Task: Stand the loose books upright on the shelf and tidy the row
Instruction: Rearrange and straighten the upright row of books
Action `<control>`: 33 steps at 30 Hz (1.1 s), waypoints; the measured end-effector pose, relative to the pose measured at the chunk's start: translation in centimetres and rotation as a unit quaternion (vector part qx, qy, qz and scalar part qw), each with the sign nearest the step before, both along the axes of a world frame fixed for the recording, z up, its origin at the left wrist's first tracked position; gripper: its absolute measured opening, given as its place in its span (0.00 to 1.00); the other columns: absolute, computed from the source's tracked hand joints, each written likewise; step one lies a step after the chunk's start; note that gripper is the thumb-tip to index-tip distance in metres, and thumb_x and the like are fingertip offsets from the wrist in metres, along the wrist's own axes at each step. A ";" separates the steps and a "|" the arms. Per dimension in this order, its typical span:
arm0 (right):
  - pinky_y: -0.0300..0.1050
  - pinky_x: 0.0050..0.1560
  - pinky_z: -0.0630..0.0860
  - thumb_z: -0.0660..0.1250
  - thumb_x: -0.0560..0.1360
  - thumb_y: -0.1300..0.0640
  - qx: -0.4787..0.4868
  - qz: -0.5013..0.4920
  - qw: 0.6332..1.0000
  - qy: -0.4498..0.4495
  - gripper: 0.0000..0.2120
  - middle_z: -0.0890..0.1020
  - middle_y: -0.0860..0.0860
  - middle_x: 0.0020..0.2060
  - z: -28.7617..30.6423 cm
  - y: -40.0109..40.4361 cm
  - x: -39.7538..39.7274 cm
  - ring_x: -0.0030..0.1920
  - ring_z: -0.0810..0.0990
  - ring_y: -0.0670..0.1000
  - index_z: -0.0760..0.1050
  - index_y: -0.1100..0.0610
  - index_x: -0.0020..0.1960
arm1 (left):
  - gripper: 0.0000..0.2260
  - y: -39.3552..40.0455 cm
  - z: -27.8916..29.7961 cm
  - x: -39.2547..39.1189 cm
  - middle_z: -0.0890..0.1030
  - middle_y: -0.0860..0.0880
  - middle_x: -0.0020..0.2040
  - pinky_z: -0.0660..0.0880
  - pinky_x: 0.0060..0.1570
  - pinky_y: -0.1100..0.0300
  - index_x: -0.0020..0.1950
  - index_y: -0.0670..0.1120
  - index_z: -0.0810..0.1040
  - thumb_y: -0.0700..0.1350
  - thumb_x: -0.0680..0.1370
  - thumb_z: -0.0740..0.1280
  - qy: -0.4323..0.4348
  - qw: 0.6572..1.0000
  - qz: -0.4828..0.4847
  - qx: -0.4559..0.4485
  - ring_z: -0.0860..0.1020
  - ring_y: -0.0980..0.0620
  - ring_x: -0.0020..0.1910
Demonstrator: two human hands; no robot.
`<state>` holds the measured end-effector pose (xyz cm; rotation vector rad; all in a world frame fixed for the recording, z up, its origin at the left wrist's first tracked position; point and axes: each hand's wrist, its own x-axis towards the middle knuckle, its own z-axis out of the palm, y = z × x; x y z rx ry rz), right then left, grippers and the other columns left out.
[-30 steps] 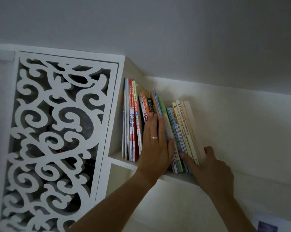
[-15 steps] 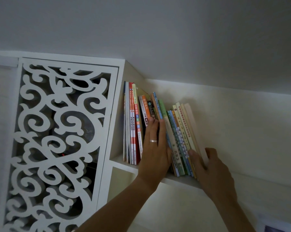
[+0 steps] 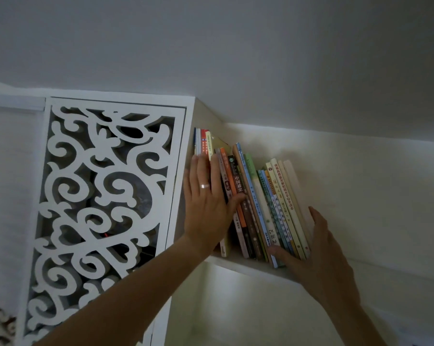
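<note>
A row of thin books (image 3: 257, 208) stands on a high white shelf (image 3: 248, 267), spines facing me, leaning to the left. My left hand (image 3: 206, 203), with a ring, lies flat with fingers spread over the spines at the row's left end, thumb on the dark and orange books. My right hand (image 3: 318, 255) is open at the row's right end: its fingers rest along the outer pale book's side and its thumb presses the bottoms of the blue and green spines. Neither hand grips a book.
A white panel with carved scrollwork (image 3: 103, 203) stands left of the shelf compartment. The ceiling (image 3: 235, 46) is close above the books. The shelf board continues to the right of my right hand, along the cream back wall (image 3: 360, 196). A lower compartment lies beneath.
My left hand slid left from the middle spines to the row's left end. My right hand opened wider around the right end, thumb under the spines. The view has shifted.
</note>
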<state>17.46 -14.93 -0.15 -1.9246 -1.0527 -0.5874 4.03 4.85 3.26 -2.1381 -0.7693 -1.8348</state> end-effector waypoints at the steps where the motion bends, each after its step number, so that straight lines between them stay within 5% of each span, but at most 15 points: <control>1: 0.62 0.59 0.78 0.70 0.57 0.22 0.001 0.004 1.000 0.003 0.58 0.71 0.49 0.71 0.0 0.0 0.0 0.67 0.74 0.57 0.45 0.39 0.77 | 0.39 0.2 -0.8 0.2 0.53 0.37 0.83 0.54 0.80 0.39 0.84 0.41 0.52 0.67 0.82 0.54 -0.001 1.000 -0.019 0.002 0.48 0.41 0.84; 7: 0.60 0.55 0.80 0.71 0.58 0.23 0.000 0.016 1.000 0.010 0.56 0.73 0.48 0.67 -0.3 0.2 0.2 0.62 0.77 0.55 0.49 0.40 0.76 | 0.29 0.8 -1.4 0.9 0.54 0.37 0.83 0.52 0.81 0.40 0.84 0.44 0.53 0.55 0.87 0.54 0.001 0.999 0.014 0.039 0.48 0.41 0.84; 19: 0.61 0.53 0.81 0.70 0.59 0.24 0.003 0.014 1.000 0.005 0.52 0.74 0.49 0.63 -0.2 0.1 0.1 0.59 0.77 0.56 0.52 0.42 0.74 | 0.31 -1.5 -5.6 0.7 0.56 0.38 0.83 0.59 0.78 0.39 0.83 0.43 0.57 0.56 0.85 0.58 0.047 0.997 0.023 0.053 0.53 0.42 0.83; 25: 0.57 0.51 0.80 0.71 0.62 0.26 -0.003 -0.002 1.000 -0.009 0.49 0.74 0.49 0.64 -0.2 0.1 0.1 0.59 0.76 0.55 0.51 0.43 0.74 | 0.30 -3.9 0.9 0.9 0.66 0.41 0.79 0.58 0.79 0.42 0.79 0.39 0.65 0.54 0.81 0.63 0.014 0.996 -0.063 0.060 0.60 0.44 0.81; 29: 0.57 0.51 0.78 0.67 0.67 0.26 0.000 -0.003 1.000 -0.008 0.45 0.74 0.49 0.65 -0.3 0.0 0.5 0.60 0.76 0.56 0.51 0.42 0.74 | 0.31 -4.5 4.2 1.3 0.73 0.40 0.69 0.70 0.71 0.46 0.71 0.39 0.72 0.63 0.79 0.64 -0.018 1.000 -0.013 -0.003 0.71 0.42 0.70; 33: 0.56 0.50 0.80 0.69 0.67 0.28 0.004 -0.025 0.999 -0.026 0.46 0.74 0.49 0.65 -0.5 0.3 0.4 0.60 0.77 0.55 0.50 0.43 0.75 | 0.32 -6.0 1.5 2.5 0.79 0.40 0.63 0.77 0.61 0.47 0.66 0.40 0.78 0.67 0.78 0.66 -0.007 0.997 0.057 -0.058 0.77 0.41 0.63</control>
